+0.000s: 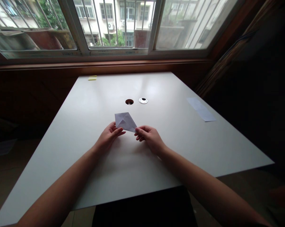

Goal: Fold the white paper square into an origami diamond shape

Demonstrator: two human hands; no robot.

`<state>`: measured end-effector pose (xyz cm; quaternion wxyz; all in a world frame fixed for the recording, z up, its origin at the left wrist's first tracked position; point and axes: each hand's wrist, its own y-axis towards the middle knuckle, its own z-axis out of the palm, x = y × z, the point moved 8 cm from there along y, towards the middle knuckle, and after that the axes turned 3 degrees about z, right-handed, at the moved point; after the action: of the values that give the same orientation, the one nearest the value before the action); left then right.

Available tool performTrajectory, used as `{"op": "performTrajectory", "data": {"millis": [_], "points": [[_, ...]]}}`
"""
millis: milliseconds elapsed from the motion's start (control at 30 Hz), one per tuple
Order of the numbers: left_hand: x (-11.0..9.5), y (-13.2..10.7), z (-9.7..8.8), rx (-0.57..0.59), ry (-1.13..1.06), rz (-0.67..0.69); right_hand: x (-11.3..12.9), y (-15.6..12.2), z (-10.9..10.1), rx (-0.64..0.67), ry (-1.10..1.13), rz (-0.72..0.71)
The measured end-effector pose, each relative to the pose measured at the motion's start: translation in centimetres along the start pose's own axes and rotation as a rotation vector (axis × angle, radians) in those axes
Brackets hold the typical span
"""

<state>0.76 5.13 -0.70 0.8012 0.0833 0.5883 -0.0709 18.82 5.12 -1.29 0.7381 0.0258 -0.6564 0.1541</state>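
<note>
A folded piece of white paper [125,121] with visible creases is held just above the white table [85,132], near its middle. My left hand [109,136] pinches the paper's near left edge, thumb under and fingers curled. My right hand [148,136] pinches its near right corner between thumb and forefinger. Both forearms reach in from the bottom of the view.
A round cable hole [129,101] and its white cap [143,100] lie just beyond the paper. A strip of white paper [201,109] rests at the right edge. A yellow sticky note [92,78] sits at the far left corner. A barred window [114,25] runs behind the table.
</note>
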Motion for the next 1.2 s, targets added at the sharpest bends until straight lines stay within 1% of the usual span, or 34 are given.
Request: {"op": "performTrajectory", "data": {"millis": [67, 167, 267, 333, 433, 500, 533, 600, 733, 867, 967, 1033, 1100, 1200], "points": [[0.4, 0.0, -0.4, -0.016, 0.042, -0.014, 0.0, 0.2, 1.1, 0.034, 0.011, 0.016], [0.7, -0.1, -1.9, -0.13, 0.096, -0.002, -0.1, 0.4, 3.1, 0.141, -0.043, 0.072], [0.5, 0.0, -2.8, -0.218, 0.069, 0.033, -0.4, 0.4, 4.4, 0.25, -0.118, 0.116], [0.1, 0.0, -3.0, -0.24, 0.065, 0.055, -0.5, 0.4, 4.7, 0.311, -0.168, 0.116], [-0.8, 0.0, -3.2, -0.288, 0.114, 0.113, -0.7, 0.4, 4.8, 0.395, -0.222, 0.104], [-1.2, -0.1, -3.4, -0.321, 0.154, 0.132, -0.8, 0.5, 4.5, 0.416, -0.215, 0.089], [-1.2, -0.1, -3.4, -0.329, 0.173, 0.128, -0.7, 0.6, 4.2, 0.406, -0.199, 0.078], [-1.1, -0.2, -3.3, -0.314, 0.208, 0.106, -0.6, 0.9, 3.4, 0.34, -0.161, 0.042], [-1.1, -0.2, -2.3, -0.22, 0.227, 0.069, 0.1, 1.3, 1.9, 0.196, -0.1, -0.077], [-0.9, -0.2, -1.1, -0.096, 0.208, 0.023, 1.1, 1.4, 1.1, 0.112, -0.159, -0.207], [-0.5, -0.4, -0.3, -0.001, 0.223, -0.033, 1.3, 1.5, 1.1, 0.11, -0.181, -0.22], [-0.3, -0.5, 0.1, 0.049, 0.221, -0.06, 1.2, 1.6, 1.3, 0.148, -0.181, -0.212], [-0.2, -0.6, 0.3, 0.082, 0.214, -0.067, 1.0, 1.7, 1.7, 0.196, -0.202, -0.202], [-0.2, -0.6, 0.4, 0.096, 0.213, -0.055, 0.7, 1.9, 2.0, 0.226, -0.23, -0.188]]}}
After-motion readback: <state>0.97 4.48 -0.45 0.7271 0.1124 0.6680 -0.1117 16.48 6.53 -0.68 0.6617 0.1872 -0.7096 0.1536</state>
